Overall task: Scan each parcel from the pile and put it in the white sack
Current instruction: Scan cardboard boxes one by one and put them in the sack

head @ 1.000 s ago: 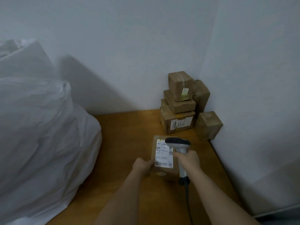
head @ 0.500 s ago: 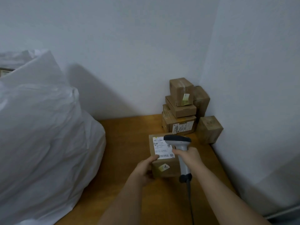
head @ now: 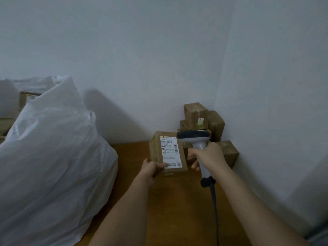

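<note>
My left hand (head: 150,168) grips the parcel (head: 167,152) by its near corner, label tilted up toward me so the scanner (head: 197,144) clamped in my right hand (head: 209,155) reads it, the white sack (head: 53,166) waiting at nine o'clock.

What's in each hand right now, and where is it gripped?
Left hand grips the labelled parcel at its near-left corner; right hand grips the scanner by its handle.

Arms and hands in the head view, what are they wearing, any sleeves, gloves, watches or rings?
Both forearms are bare right to the bottom edge of the picture, with no sleeve showing. The left hand and the right hand wear no gloves. No watch, band or ring shows on the wrists or fingers.
</note>
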